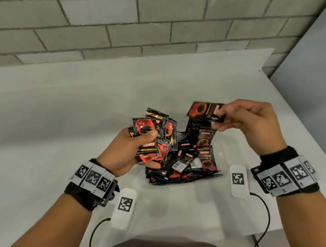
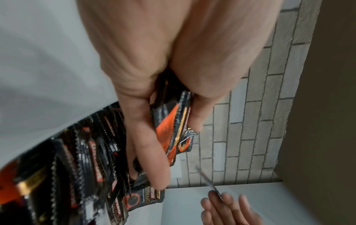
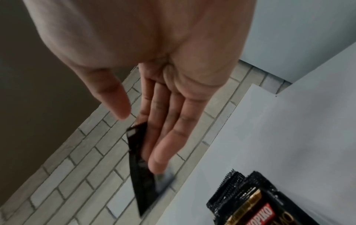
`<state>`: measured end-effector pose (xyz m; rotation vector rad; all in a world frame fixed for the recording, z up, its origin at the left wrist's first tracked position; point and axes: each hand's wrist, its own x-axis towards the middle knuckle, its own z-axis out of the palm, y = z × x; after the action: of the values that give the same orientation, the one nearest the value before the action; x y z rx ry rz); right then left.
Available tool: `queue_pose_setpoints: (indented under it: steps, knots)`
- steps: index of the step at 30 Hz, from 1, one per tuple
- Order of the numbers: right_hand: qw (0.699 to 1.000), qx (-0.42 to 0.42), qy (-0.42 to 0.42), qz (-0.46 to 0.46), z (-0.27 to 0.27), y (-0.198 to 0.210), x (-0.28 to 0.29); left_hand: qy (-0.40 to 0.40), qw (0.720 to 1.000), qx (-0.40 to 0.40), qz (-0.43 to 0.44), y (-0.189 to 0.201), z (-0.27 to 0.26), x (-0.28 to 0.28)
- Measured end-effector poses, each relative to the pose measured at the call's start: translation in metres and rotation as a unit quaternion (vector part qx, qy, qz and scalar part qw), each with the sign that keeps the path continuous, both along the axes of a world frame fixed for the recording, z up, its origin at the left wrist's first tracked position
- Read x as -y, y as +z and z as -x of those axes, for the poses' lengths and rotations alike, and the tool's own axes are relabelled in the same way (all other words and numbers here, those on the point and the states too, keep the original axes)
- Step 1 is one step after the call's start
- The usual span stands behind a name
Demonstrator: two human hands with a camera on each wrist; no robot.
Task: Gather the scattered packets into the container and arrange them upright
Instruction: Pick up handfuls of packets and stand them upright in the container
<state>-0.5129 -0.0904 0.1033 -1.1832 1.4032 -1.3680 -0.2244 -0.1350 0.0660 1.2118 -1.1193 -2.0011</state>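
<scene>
broadly, a white table [image 1: 55, 131] runs up to a grey brick wall [image 1: 129, 18]. near its middle sits a clear container [image 1: 221, 150], its walls hard to make out, crammed with black-and-red coffee packets [image 1: 200, 160]; some stand upright toward the right side, others lie tilted and jumbled at the front. the left hand [image 1: 132, 150] is raised beside the container's left edge, fingers and thumb curled round a thick bunch of packets [image 1: 152, 134] fanned out unevenly; the left wrist view shows the bunch [image 2: 173, 124] squeezed between thumb and fingers, with the container's packets [image 2: 86, 152] below. the right hand [image 1: 247, 122] is raised above the container's far right side, holding a single packet [image 1: 206, 110] between thumb and fingertips, the sachet blurred and lying roughly level. from the right wrist view its fingers are nearly straight against that packet [image 3: 140, 167], with the thumb a little apart. both wrists carry black bands with printed marker tags [image 1: 93, 178].
</scene>
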Motion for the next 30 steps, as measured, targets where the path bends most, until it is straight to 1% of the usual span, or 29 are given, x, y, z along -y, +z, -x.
queue_pose_setpoints:
  steps: [3, 7, 9, 11, 13, 15, 17, 19, 21, 23, 26, 28, 30]
  knots:
    - [0.999, -0.032, -0.009, -0.029, -0.003, -0.004, -0.001, -0.005, 1.000, 0.006, 0.002, -0.003, 0.000, 0.000]
    - [0.999, 0.004, 0.003, -0.049, 0.000, -0.009, 0.000, -0.012, 1.000, 0.008, 0.010, -0.004, 0.001, 0.002]
    - [0.998, -0.001, 0.005, -0.062, 0.003, -0.008, 0.001, -0.014, 1.000, 0.010, 0.014, -0.004, 0.001, 0.002]
    - [0.997, -0.030, 0.013, -0.073, 0.006, -0.007, 0.001, -0.014, 1.000, 0.012, 0.014, -0.004, 0.001, 0.001]
    - [0.989, -0.101, 0.035, -0.101, 0.014, -0.005, 0.002, -0.015, 1.000, 0.014, 0.013, -0.003, 0.000, 0.001]
    - [0.968, -0.193, 0.064, -0.145, 0.022, -0.005, 0.005, -0.013, 1.000, 0.014, 0.011, -0.003, 0.000, 0.001]
    - [0.940, -0.280, 0.094, -0.169, 0.026, -0.006, 0.008, -0.009, 1.000, 0.012, 0.008, -0.003, -0.001, 0.001]
    - [0.912, -0.360, 0.108, -0.162, 0.024, -0.011, 0.010, -0.007, 1.000, 0.010, 0.007, -0.003, -0.002, 0.002]
    - [0.893, -0.421, 0.100, -0.126, 0.020, -0.018, 0.013, -0.006, 1.000, 0.009, 0.006, -0.003, -0.002, 0.002]
    - [0.876, -0.468, 0.087, -0.076, 0.018, -0.024, 0.015, -0.007, 1.000, 0.007, 0.005, -0.003, -0.001, 0.003]
    - [0.856, -0.508, 0.089, -0.020, 0.020, -0.031, 0.021, -0.012, 1.000, 0.006, 0.006, -0.003, -0.001, 0.003]
    - [0.842, -0.530, 0.101, -0.013, 0.018, -0.035, 0.023, -0.013, 1.000, 0.005, 0.006, -0.003, -0.002, 0.003]
    - [0.830, -0.544, 0.120, -0.026, 0.014, -0.038, 0.024, -0.013, 1.000, 0.005, 0.005, -0.003, -0.002, 0.003]
